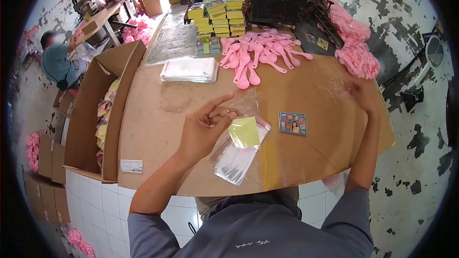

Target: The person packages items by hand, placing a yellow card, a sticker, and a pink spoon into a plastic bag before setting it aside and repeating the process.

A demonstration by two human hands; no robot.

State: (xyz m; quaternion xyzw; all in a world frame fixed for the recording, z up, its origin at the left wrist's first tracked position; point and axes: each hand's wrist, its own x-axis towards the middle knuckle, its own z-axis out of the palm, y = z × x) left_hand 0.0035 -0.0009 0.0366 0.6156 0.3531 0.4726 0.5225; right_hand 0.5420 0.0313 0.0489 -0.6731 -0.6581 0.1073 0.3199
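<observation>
My left hand (203, 126) pinches a clear plastic bag between thumb and fingers. A yellow card (245, 132) shows through or against this bag. Beneath it lies a stack of clear plastic bags (235, 167), close to the table's front edge. My right hand (364, 96) is over the right side of the table, beside a loose tangle of thin pale strands (338, 89); its fingers are blurred. Between the hands sits a small pile of picture cards (293, 123), printed in blue and red.
Pink plastic spoons (244, 62) heap at the table's far side, near stacked yellow card bundles (217, 14). Another pack of clear bags (189, 69) lies left of them. A cardboard box (83, 119) of wrapped items flanks the table. A person (60, 62) sits at far left.
</observation>
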